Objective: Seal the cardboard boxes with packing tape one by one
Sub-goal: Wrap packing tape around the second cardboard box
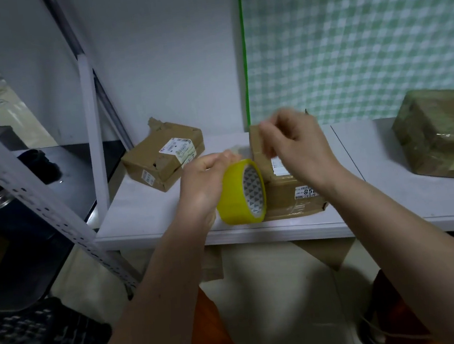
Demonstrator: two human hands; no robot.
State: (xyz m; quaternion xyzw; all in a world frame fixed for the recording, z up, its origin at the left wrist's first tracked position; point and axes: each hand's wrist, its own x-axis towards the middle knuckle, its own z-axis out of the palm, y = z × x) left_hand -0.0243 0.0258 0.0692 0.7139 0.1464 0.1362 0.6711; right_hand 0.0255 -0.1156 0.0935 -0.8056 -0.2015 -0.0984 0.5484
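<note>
Fingers (218, 158) of the left hand (201, 180) curl round the yellow tape roll (237, 196), gripping it on edge at the near rim of the bench (139, 211), its patterned core facing the box. A pale strip of tape (241, 150) runs from the top of the roll toward 3 o'clock, where the right hand (300, 148) meets it; those fingers are bent and blurred, seemingly pinching the strip's end against the cardboard box (288, 190), though the grip itself cannot be told for sure.

That box sits at the bench's front edge, touching the roll on its 9 o'clock side, with a white printed label on its near face and one flap standing up behind the right hand.

At 10 o'clock from it, well apart, lie two flat brown boxes (164, 159) stacked one on the other, with white shipping labels. At 3 o'clock, near the bench's far right end, rests a bulky parcel (441, 134) wrapped all over in glossy tape.

Beyond the bench hangs a green checked cloth (360, 35). At 9 o'clock stands a grey metal shelf frame (30, 190).
</note>
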